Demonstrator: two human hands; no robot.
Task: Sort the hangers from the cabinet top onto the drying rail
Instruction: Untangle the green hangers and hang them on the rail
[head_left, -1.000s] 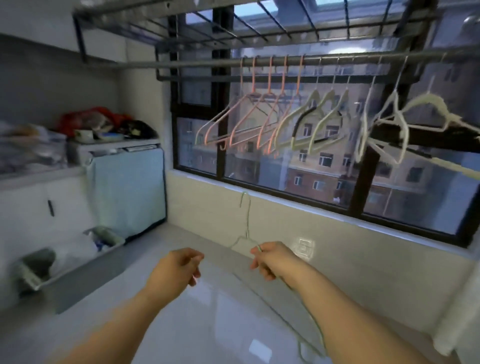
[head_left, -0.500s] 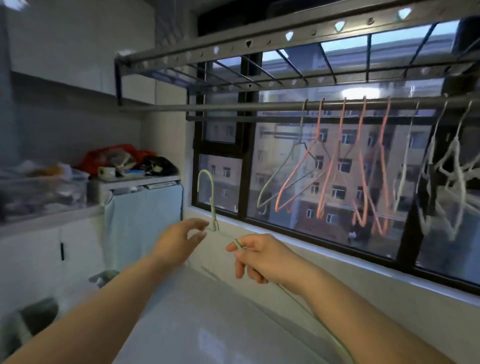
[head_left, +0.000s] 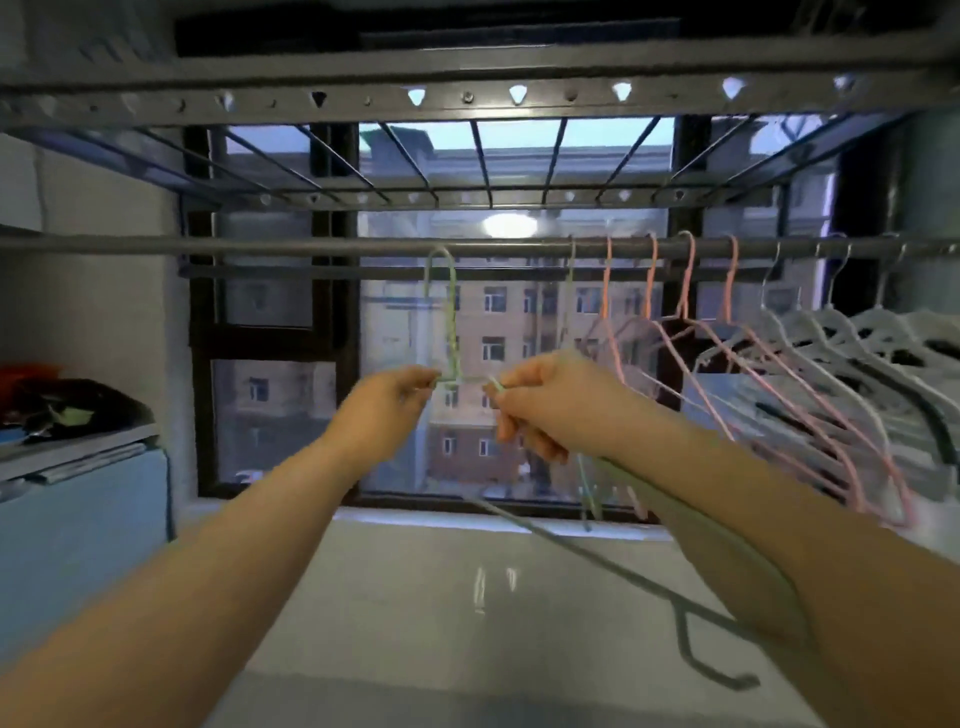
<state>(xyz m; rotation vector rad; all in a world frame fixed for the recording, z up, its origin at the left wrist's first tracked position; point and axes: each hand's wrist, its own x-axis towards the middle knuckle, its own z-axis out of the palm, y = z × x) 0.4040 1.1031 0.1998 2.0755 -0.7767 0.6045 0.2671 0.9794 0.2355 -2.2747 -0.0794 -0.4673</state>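
Left grip (head_left: 387, 410), right grip (head_left: 545, 410) pinching green hanger (head_left: 451, 312), hook at lower edge of rail (head_left: 260, 245), pink hangers (head_left: 685, 291) rightward

The drying rail (head_left: 311, 245) carries pink hangers (head_left: 688, 283), white hangers (head_left: 795, 332) to their right, and what seems a pale green hanger (head_left: 571, 275) just left of the pink.
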